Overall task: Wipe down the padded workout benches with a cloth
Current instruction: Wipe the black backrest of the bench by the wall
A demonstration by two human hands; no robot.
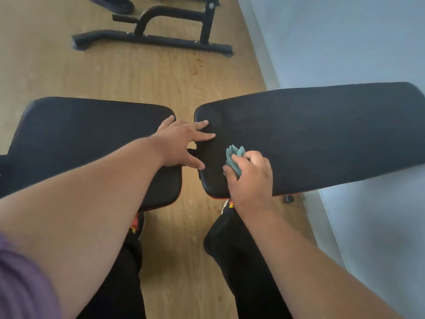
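At centre frame, the right hand (249, 178) grips a bunched teal cloth (235, 160) and presses it on the near end of the right black bench pad (322, 134). The left hand (181, 143) lies open, fingers spread, bridging the gap from the left bench pad (80, 134). A black metal frame (161, 31) stands on the wooden floor (115, 77) at upper centre.

Lighting: soft, even daylight, moderately bright; wall (345, 42) at right pale and washed out. Shadows faint; no strong glare. Image soft overall, wide-angle bending at edges, near left sleeve (20, 284) blurred.
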